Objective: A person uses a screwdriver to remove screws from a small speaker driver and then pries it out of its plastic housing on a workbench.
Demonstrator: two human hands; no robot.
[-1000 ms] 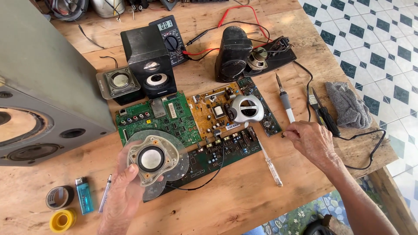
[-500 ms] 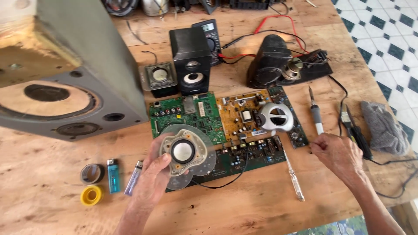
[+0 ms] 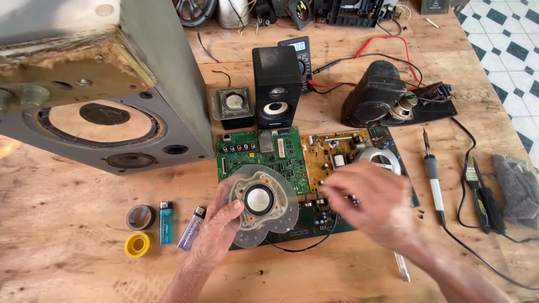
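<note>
Wooden tabletop (image 3: 84, 269) beside a green-and-white tiled floor (image 3: 508, 45). Left hand (image 3: 222, 227) closed around the edge of a small round speaker driver (image 3: 259, 201), held over green circuit boards (image 3: 269, 151). Right hand (image 3: 368, 205), blurred, fingers loosely bent and empty, hovers just right of the driver. Two lighters (image 3: 178, 223) lie left of the left hand; a soldering iron (image 3: 432, 174) lies right of the right hand.

In my left hand (image 3: 216, 235) the speaker driver (image 3: 259, 201) has a clear glossy plastic flange and shiny metal dome; the table (image 3: 73, 224) is rough bare wood.
</note>
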